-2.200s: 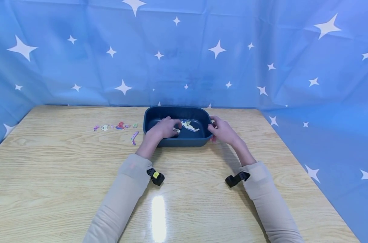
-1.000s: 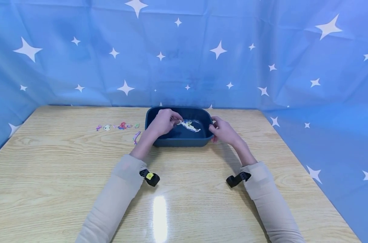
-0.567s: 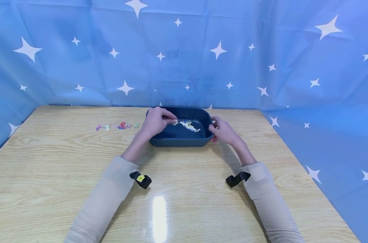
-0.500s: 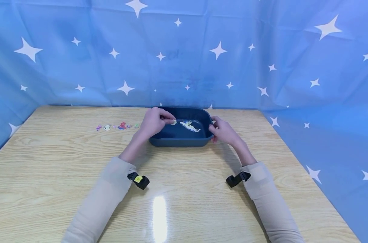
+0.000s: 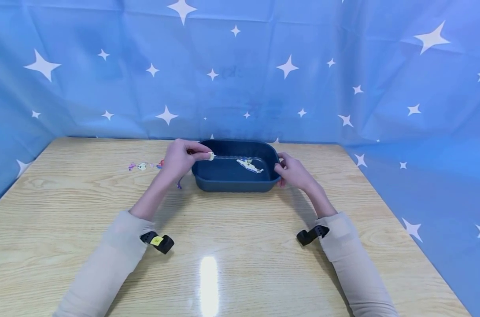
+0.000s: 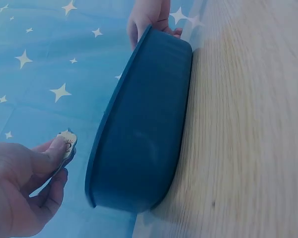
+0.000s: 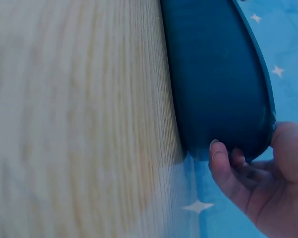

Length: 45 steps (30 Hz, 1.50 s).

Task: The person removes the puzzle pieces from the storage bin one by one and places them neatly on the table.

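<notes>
Between thumb and fingers, my left hand (image 5: pixel 179 157) pinches a small flat cream piece with a printed drawing (image 6: pixel 68 142), just above the left rim of a dark blue plastic bin (image 5: pixel 236 186). In the left wrist view the piece is apart from the bin wall. My right hand (image 5: pixel 297 173) holds the bin's right end, its thumb at the rim and its fingers curled outside, as the right wrist view shows. A longer cream-and-blue flat cut-out piece (image 5: pixel 249 166) lies inside the bin. Whether it is one piece or several overlapping ones, I cannot tell.
Left of the bin, small coloured cut-outs lie in a row on the wooden table (image 5: pixel 240 229): a pink-purple one (image 5: pixel 131 166), a white one (image 5: pixel 142 166) and a red one (image 5: pixel 160 164). A purple strip (image 5: pixel 179 183) is partly hidden by my left arm. A starry blue curtain (image 5: pixel 240 88) stands behind.
My left hand has picked up the cream piece from inside the bin and moved left with it to above the left rim. The right hand has stayed on the bin's right end.
</notes>
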Motion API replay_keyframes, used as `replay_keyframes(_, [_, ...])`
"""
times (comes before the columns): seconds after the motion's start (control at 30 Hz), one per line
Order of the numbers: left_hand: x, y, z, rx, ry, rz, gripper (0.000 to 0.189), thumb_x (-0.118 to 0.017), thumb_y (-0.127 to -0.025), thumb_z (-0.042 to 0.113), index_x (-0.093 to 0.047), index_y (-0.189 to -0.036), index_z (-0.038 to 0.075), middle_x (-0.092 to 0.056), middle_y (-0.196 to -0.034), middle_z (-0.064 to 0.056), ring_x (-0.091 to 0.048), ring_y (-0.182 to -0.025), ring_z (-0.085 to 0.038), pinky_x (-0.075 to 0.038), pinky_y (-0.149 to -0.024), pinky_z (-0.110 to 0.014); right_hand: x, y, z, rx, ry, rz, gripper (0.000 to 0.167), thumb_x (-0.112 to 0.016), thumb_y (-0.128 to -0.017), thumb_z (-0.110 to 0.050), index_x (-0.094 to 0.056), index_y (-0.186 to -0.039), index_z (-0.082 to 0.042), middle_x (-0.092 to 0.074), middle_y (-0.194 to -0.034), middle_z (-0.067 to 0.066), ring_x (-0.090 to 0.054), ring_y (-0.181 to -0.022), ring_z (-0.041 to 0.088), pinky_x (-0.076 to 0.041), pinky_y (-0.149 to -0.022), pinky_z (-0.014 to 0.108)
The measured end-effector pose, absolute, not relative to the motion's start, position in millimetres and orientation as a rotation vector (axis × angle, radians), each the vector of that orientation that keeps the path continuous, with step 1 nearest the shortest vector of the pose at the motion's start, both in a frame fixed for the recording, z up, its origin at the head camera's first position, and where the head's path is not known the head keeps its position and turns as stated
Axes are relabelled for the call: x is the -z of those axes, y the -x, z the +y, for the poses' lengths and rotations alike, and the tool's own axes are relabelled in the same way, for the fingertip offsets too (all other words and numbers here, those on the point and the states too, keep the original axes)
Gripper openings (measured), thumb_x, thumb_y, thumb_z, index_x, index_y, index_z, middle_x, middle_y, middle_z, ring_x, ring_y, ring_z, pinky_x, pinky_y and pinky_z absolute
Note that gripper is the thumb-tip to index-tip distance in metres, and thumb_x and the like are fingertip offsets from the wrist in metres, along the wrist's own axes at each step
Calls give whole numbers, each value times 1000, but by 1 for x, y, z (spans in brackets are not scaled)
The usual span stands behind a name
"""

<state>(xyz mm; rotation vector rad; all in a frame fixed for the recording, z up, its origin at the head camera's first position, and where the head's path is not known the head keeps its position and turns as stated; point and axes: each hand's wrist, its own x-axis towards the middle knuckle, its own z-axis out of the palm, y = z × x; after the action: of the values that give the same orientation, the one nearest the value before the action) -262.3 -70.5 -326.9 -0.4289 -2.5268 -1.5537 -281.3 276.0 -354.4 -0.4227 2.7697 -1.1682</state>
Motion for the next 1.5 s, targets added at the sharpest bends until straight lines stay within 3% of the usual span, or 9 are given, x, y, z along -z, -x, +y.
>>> replay_keyframes(0.5, [336, 248, -123, 1446, 270, -2597, 17, -73, -95, 15, -77, -106, 3, -75, -97, -14, -72, -87, -29, -52, -67, -24, 353, 279, 274, 1177, 424, 2762, 48, -42, -103, -10, -37, -148, 6, -63, -90, 23, -67, -56, 24, -58, -58, 38])
replay_keyframes(0.7, [340, 244, -139, 1469, 224, -2653, 15, -71, -95, 10, -73, -105, -1, -74, -95, -18, -73, -85, -33, -58, -72, -36, 354, 279, 275, 1184, 422, 2764, 47, -43, -103, -9, -37, -147, 6, -62, -89, 22, -66, -56, 24, -58, -58, 39])
replay_keyframes(0.9, [343, 243, -149, 1483, 206, -2714, 16, -69, -96, 5, -70, -106, -6, -73, -95, -20, -70, -74, -19, -59, -68, -32, 355, 280, 275, 1187, 426, 2758, 48, -43, -103, -10, -36, -148, 6, -62, -90, 23, -66, -55, 23, -58, -58, 40])
replay_keyframes(1.3, [352, 248, -157, 1376, 202, -2912, 17, -69, -94, 6, -69, -106, -7, -71, -93, -17, -68, -79, -23, -54, -66, -27, 353, 280, 275, 1174, 419, 2754, 49, -42, -104, -11, -34, -149, 5, -62, -92, 23, -67, -57, 25, -59, -59, 40])
replay_keyframes(1.5, [356, 248, -155, 1334, 360, -3042, 36, -71, -95, 17, -63, -120, -8, -68, -96, -16, -64, -76, -22, -49, -63, -30, 352, 281, 274, 1159, 409, 2759, 50, -42, -104, -13, -34, -150, 5, -63, -92, 22, -68, -57, 25, -59, -59, 38])
